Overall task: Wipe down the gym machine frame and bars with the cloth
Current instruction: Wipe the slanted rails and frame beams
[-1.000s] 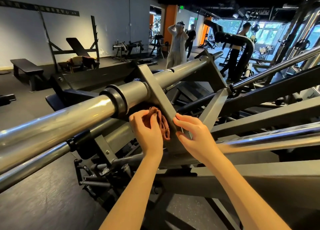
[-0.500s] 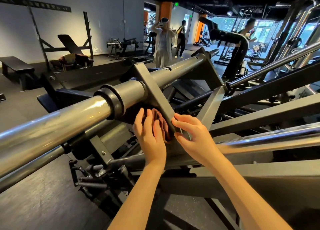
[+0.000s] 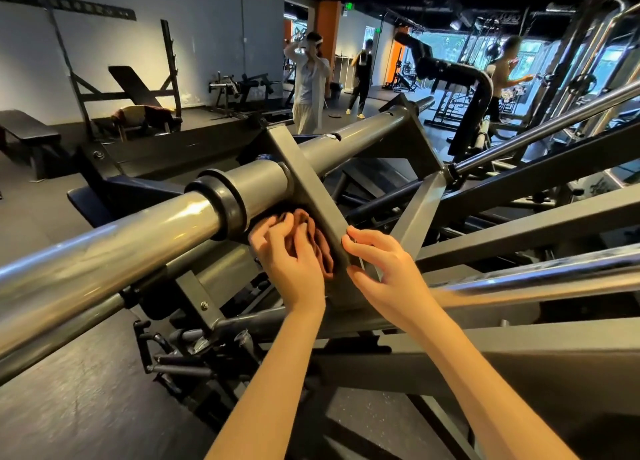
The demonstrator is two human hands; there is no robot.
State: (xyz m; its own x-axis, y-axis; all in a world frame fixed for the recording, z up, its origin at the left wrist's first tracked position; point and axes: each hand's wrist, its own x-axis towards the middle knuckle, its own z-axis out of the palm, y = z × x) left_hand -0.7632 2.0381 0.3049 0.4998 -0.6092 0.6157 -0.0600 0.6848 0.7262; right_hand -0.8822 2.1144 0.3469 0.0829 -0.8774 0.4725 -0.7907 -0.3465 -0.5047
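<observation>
The left hand [image 3: 291, 262] has pushed the cloth [image 3: 320, 248] up under the big bar [image 3: 104, 251], mid picture. Its fingers curl round the cloth. The right hand [image 3: 384, 272] grips the grey plate [image 3: 311, 189] by its edge.

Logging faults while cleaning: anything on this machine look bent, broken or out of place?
Nothing stands out. The left hand holds the cloth against the cross plate, the right hand grips its edge; bars look straight.

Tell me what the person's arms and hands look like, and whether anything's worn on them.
Nothing worn that shows. The left hand and right hand have no gloves, rings or watch, and the left forearm and right forearm are bare, with no sleeve up to the picture's bottom edge.
</observation>
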